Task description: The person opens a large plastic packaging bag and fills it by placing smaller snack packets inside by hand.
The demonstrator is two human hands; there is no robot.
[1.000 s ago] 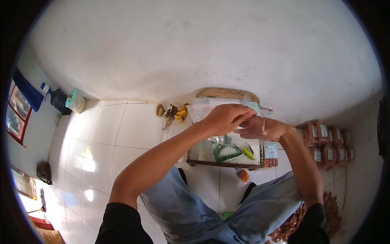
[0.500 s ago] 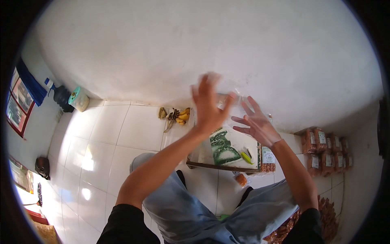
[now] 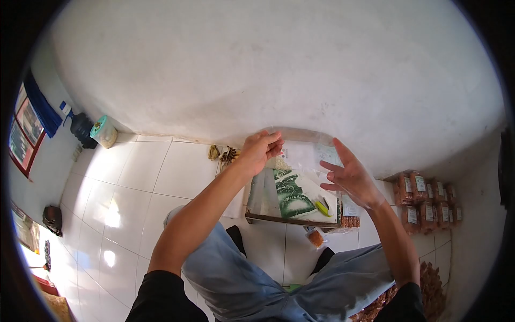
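Observation:
A clear plastic bag (image 3: pixel 306 137) stretches between my hands above a low table (image 3: pixel 289 221). My left hand (image 3: pixel 262 149) is closed on the bag's left edge, fingers curled together. My right hand (image 3: pixel 351 177) is spread, with clear plastic over part of it and its index finger at the bag's right end. Below them lies a white sack with green print (image 3: pixel 294 196), and a yellow-green cutter (image 3: pixel 323 208) rests on it. A packed bag of reddish-brown pieces (image 3: pixel 350 221) is at the table's right side.
Labelled packs (image 3: pixel 427 212) are stacked at the right wall. Brown pieces (image 3: pixel 432 284) lie at the lower right. A small orange packet (image 3: pixel 315 239) is on the floor. Left of the table is fruit (image 3: pixel 229 155). A lidded tub (image 3: pixel 104 132) and water jug (image 3: pixel 81 129) stand far left.
My left hand has come down and left, and its spread fingers have closed on the plastic. My right hand has moved slightly down and right. The bag now spans the gap between them.

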